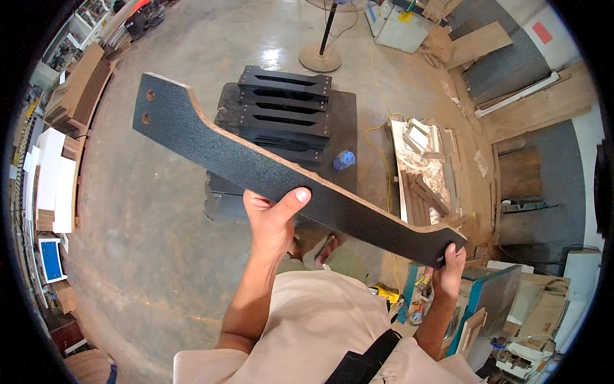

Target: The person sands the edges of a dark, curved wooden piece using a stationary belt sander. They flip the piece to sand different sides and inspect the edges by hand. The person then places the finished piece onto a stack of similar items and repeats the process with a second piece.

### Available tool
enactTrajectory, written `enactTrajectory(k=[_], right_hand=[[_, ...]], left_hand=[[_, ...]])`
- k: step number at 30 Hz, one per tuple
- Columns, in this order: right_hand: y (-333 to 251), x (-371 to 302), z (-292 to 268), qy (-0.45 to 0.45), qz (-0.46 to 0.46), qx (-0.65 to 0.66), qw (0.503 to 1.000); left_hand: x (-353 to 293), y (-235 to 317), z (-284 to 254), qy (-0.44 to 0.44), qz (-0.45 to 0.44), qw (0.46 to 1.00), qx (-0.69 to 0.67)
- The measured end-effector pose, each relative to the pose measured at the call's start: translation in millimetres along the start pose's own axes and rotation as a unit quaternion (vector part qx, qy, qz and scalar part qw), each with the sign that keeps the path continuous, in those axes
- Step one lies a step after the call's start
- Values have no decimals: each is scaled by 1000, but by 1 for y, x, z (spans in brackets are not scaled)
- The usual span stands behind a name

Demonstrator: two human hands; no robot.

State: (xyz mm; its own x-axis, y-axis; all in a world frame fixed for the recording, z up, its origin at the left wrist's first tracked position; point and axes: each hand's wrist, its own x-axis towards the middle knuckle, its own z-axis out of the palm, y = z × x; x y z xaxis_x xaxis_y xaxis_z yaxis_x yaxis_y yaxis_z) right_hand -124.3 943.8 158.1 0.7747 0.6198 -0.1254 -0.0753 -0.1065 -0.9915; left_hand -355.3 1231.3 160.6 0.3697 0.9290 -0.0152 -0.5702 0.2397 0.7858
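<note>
Holding one long black board (275, 175) with both hands, I watch through the head view: my left hand (272, 216) is closed near its middle, thumb (294, 201) on the black face, the other fingers mostly hidden behind it. My right hand (450, 265) grips the board's right end, its fingers (455, 253) closed about the tip. From the left fingers the board slants outward to the left, finishing in two holes (150, 95). Beyond the left fingers lies a stack of black panels (285, 110); beyond and between both hands is a blue see-through container (344, 160). Wood offcuts (427, 195) lie out past my right fingers, and a standing fan (320, 59) is well beyond the stack.
</note>
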Motion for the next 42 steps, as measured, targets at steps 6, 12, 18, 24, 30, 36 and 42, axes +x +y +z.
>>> enactTrajectory(k=[6, 12, 18, 24, 30, 36, 42], right_hand=[[-12, 17, 27, 23, 12, 67, 997], [-21, 47, 32, 0, 0, 116, 993], [-21, 75, 17, -27, 0, 143, 989], [-13, 107, -7, 25, 25, 142, 989], [-7, 145, -32, 14, 93, 109, 990], [33, 181, -71, 26, 173, 148, 973], [49, 223, -55, -75, 123, 19, 989]], left_hand=[[29, 4, -23, -122, -90, 988, -20], [55, -1, -27, -212, -79, 973, -55], [74, -5, 0, -234, -49, 971, -20], [87, -23, 42, -198, -64, 978, 9], [98, -41, 61, -167, -61, 984, 14], [100, -36, 73, -198, -96, 966, 133], [88, -46, 55, -121, -60, 986, 100]])
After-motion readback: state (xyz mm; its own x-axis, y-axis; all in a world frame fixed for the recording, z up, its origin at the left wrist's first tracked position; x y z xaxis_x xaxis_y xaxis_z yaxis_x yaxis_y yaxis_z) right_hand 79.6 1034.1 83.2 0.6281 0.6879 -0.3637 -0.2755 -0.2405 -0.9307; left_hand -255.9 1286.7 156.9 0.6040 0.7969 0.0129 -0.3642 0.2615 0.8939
